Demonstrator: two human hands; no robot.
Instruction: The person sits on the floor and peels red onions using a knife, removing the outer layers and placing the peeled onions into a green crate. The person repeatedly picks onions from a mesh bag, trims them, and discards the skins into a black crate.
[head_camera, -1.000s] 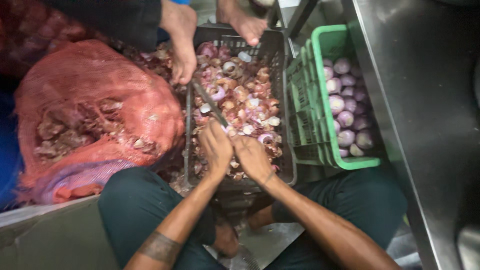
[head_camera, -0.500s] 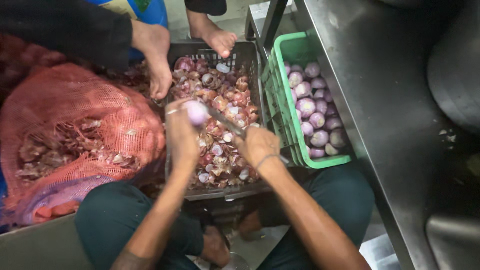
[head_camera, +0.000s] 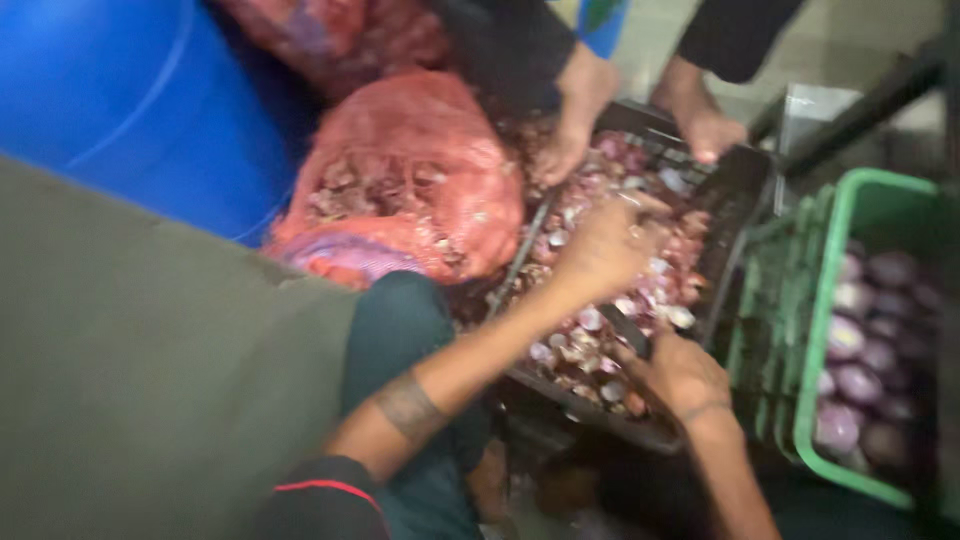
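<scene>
Black crate (head_camera: 745, 215) holds onions (head_camera: 640, 290) (unpeeled).

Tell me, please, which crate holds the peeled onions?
The green crate at right; its onions are smooth and purple, while the black crate holds skins.

Hands: four — the wearer's left hand (head_camera: 605, 250) and right hand (head_camera: 680, 375), plus two of another person (head_camera: 560, 155) across from them.
Crates: two — one black crate (head_camera: 735, 215) under the hands, one green crate (head_camera: 845, 300) right of the right hand.
Red mesh sacks (head_camera: 400, 185): one left of the left hand, perhaps a second beyond; blur hinders.
Blue drum (head_camera: 130, 100): one.
Onions: uncountable, blurred.
</scene>
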